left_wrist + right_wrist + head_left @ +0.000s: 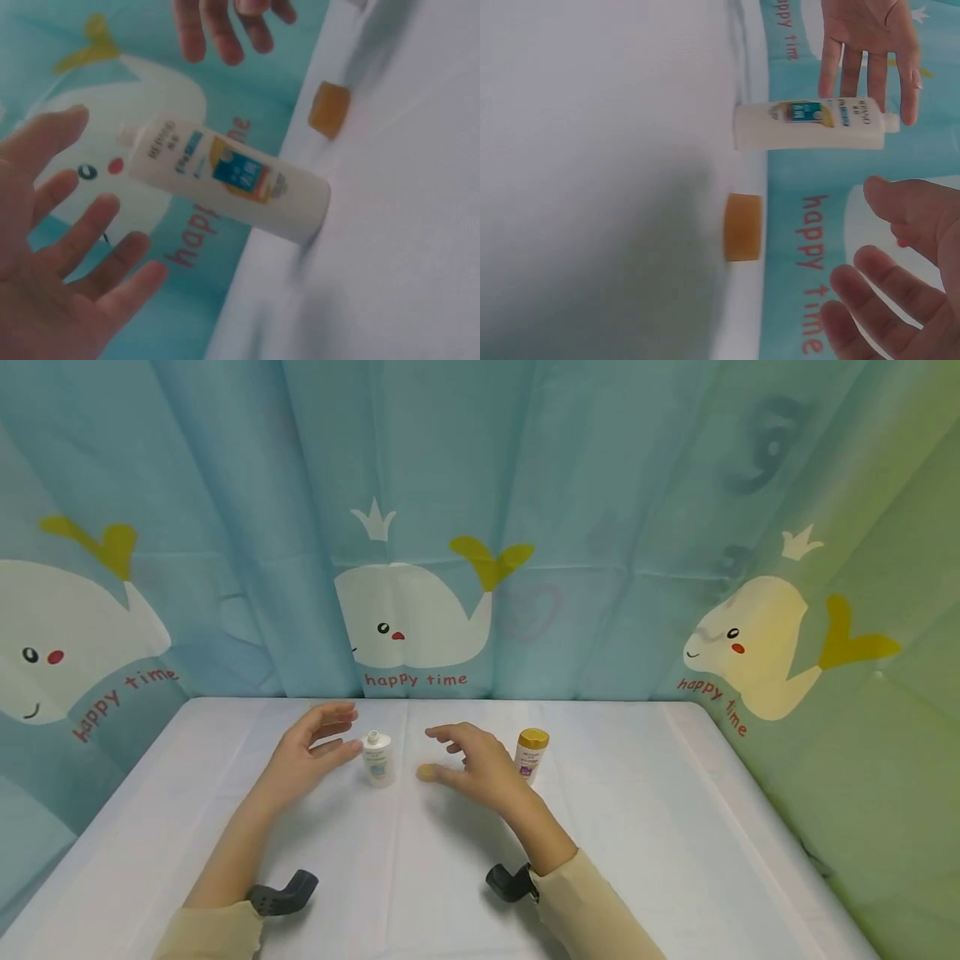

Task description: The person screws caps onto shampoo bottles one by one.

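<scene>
Both hands hover open over the desk (637,827): left hand (303,756) beside an uncapped white bottle (377,759), right hand (480,764) above its loose yellow cap (425,772).

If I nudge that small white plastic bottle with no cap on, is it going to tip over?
Probably fairly easily: the small white plastic bottle stands upright on a narrow base and is tall for its width. It looks light, so a push near its open neck may topple it. Its orange cap lies apart on the white table, so contents might spill.
</scene>
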### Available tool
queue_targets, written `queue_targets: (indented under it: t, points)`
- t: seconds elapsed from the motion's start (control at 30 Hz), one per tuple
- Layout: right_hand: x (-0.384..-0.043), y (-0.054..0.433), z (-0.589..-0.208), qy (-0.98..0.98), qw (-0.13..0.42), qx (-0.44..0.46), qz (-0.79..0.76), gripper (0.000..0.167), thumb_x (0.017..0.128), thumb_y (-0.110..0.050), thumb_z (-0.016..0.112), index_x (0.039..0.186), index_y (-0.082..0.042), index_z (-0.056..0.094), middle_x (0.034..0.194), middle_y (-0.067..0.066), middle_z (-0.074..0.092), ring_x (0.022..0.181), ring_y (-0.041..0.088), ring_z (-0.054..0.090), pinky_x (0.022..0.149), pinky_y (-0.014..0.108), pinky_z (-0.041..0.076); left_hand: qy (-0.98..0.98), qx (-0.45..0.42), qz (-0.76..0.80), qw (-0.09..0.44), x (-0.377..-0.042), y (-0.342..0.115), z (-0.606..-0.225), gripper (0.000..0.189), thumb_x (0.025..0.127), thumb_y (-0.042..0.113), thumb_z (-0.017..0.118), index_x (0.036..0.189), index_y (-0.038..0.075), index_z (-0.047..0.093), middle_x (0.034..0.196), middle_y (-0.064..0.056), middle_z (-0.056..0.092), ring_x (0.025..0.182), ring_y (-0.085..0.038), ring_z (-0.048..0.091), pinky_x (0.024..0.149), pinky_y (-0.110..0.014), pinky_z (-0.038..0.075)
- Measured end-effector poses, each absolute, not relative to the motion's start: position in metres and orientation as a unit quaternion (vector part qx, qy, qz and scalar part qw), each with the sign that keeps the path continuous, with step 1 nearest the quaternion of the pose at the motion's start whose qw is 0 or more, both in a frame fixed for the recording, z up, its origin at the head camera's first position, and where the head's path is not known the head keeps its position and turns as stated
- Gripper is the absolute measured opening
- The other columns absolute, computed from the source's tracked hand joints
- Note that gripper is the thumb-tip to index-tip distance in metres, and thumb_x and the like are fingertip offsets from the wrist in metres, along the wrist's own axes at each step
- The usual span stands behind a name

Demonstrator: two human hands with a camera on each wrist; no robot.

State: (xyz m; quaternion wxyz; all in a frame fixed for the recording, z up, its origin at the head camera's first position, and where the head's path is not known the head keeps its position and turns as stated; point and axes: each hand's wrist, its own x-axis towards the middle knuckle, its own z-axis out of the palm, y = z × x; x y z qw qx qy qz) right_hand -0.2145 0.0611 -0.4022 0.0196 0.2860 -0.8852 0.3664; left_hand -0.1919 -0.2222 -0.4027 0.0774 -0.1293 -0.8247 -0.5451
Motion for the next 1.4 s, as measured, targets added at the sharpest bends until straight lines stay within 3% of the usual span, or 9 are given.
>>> queue_targets:
  t: [0.1,0.17,0.43,0.9,1.17,1.4]
  points:
    - [-0.219,0.057,-0.407,-0.896,-0.003,0.280,0.346,0.048,0.089,-0.029,0.076,0.135,-0.024,0.061,0.130,0.001,0.065,0.110,0.019,0.064,0.089,0.039,0.052,-0.823,-0.127,-0.551,0.051,-0.195,-0.225,-0.409,0.057,0.093,0.023,0.073,0.141,0.007,0.046,0.140,-0.017,0.052,0.132,-0.037,0.048,0.107,-0.047,0.043]
    - [-0.221,0.054,-0.410,-0.902,-0.017,0.278,0.330,0.049,0.089,-0.030,0.075,0.135,-0.024,0.061,0.131,0.000,0.064,0.111,0.019,0.063,0.090,0.039,0.051,-0.820,-0.124,-0.558,0.036,-0.196,-0.226,-0.412,0.059,0.092,0.023,0.073,0.142,0.007,0.046,0.141,-0.019,0.051,0.133,-0.039,0.047,0.107,-0.051,0.041]
    - [-0.226,0.049,-0.422,-0.914,-0.042,0.268,0.301,0.054,0.086,-0.026,0.078,0.137,-0.026,0.060,0.135,-0.003,0.062,0.113,0.018,0.063,0.091,0.042,0.050,-0.828,-0.106,-0.551,-0.003,-0.199,-0.226,-0.425,0.064,0.091,0.028,0.075,0.145,0.012,0.045,0.144,-0.017,0.050,0.134,-0.039,0.048,0.103,-0.043,0.048]
    - [-0.234,0.046,-0.433,-0.917,-0.073,0.282,0.272,0.051,0.084,-0.019,0.076,0.133,-0.024,0.064,0.119,-0.004,0.070,0.105,0.014,0.064,0.090,0.034,0.051,-0.839,-0.111,-0.532,-0.033,-0.206,-0.220,-0.449,0.064,0.089,0.019,0.076,0.143,0.005,0.045,0.139,-0.023,0.052,0.128,-0.045,0.052,0.100,-0.051,0.050]
    - [-0.236,0.042,-0.434,-0.921,-0.081,0.281,0.257,0.048,0.086,-0.015,0.077,0.132,-0.022,0.065,0.120,0.000,0.070,0.109,0.016,0.064,0.095,0.037,0.050,-0.838,-0.103,-0.535,-0.034,-0.204,-0.215,-0.449,0.061,0.090,0.014,0.074,0.142,0.004,0.044,0.138,-0.023,0.053,0.126,-0.043,0.055,0.101,-0.051,0.049]
    - [-0.237,0.041,-0.433,-0.924,-0.083,0.272,0.256,0.037,0.085,-0.017,0.079,0.122,-0.018,0.071,0.110,-0.002,0.071,0.098,0.011,0.062,0.088,0.032,0.051,-0.833,-0.116,-0.541,-0.013,-0.204,-0.210,-0.450,0.052,0.091,0.009,0.072,0.134,-0.003,0.048,0.129,-0.026,0.058,0.116,-0.042,0.061,0.098,-0.045,0.052]
